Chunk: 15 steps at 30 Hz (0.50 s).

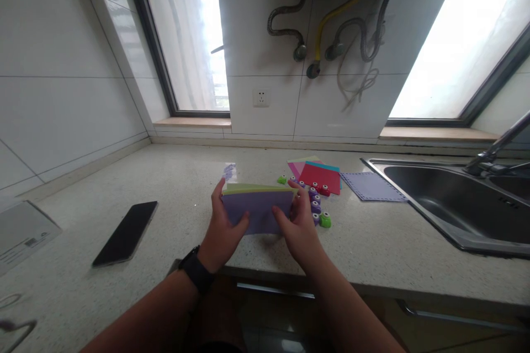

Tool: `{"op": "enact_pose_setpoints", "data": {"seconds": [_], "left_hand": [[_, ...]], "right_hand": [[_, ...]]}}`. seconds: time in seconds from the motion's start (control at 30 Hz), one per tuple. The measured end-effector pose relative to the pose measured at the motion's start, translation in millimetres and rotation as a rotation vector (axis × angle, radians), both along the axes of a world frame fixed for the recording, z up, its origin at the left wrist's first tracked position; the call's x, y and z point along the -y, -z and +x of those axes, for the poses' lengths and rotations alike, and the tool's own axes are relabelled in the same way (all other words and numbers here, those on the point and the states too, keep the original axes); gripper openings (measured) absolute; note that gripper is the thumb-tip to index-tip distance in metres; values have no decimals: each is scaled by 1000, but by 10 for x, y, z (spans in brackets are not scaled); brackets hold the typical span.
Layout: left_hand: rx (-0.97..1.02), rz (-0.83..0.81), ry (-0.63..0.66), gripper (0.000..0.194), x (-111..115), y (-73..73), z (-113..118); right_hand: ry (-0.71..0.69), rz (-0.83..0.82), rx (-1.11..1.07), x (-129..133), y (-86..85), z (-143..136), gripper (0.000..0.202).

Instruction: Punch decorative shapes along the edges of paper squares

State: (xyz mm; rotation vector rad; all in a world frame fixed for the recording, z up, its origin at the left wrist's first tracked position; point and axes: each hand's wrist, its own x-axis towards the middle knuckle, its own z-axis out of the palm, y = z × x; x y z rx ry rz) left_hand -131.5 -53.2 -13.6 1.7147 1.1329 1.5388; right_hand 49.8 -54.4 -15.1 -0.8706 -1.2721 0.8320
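Note:
Between my two hands stands a small stack of coloured paper sheets (pixel 260 213), purple in front with yellow-green edges showing behind. My left hand (pixel 227 226) grips its left side, thumb on the purple face. On the right side my right hand (pixel 296 220) holds it the same way, with its thumb pressed to the front. Just beyond my right hand lie several small purple, red and green figures with round white eyes; a green figure (pixel 325 220) sits nearest the front. Behind them is a red sheet (pixel 319 177) on top of other coloured sheets.
A lilac sheet with a dashed border (pixel 373 186) lies against the steel sink (pixel 455 204) at right. A dark phone (pixel 126 233) and a white box (pixel 25 236) are on the left of the counter (pixel 178 176). A wall socket (pixel 261 97) is at the back.

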Motion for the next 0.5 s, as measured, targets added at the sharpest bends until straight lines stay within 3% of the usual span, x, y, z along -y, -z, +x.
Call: {"op": "enact_pose_setpoints", "data": {"seconds": [0.1, 0.23, 0.37, 0.5], "left_hand": [[-22, 27, -23, 89, -8, -52, -12], [-61, 172, -33, 89, -43, -146, -45], [-241, 296, -49, 58, -49, -254, -86], [-284, 283, -78, 39, -46, -295, -106]], "right_hand": [[-5, -24, 26, -30, -41, 11, 60], [97, -20, 145, -54, -112, -8, 58], [115, -27, 168, -67, -129, -17, 61], [139, -13, 186, -98, -95, -2, 62]]}}
